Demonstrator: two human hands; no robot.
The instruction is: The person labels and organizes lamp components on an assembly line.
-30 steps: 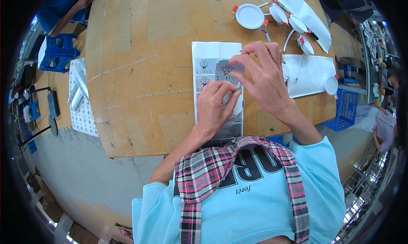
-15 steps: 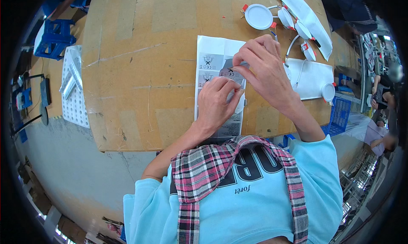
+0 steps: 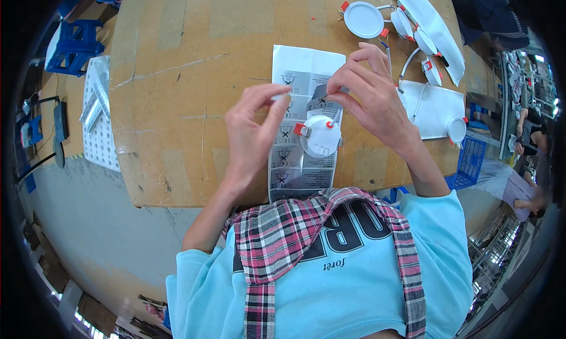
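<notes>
A round white downlight (image 3: 320, 139) lies back side up on a long strip of grey printed labels (image 3: 303, 178), with red-ended clips at its rim. My right hand (image 3: 371, 97) pinches the edge of a grey label (image 3: 319, 95) just beyond the downlight, part of it lifted off the strip. To the left, my left hand (image 3: 254, 129) is raised beside the strip, thumb and fingers closed on a small white scrap (image 3: 280, 96). The lamp itself is touched by neither hand.
Several more downlights (image 3: 363, 20) with white cables lie at the far right, some on white sheets (image 3: 442, 106). A blue crate (image 3: 470, 162) stands past the table's right edge, and a blue stool (image 3: 75, 48) at the left. Other people are at the right.
My left hand has come off the downlight and moved left, uncovering the lamp. My right hand stays at the label, its fingers slightly shifted.
</notes>
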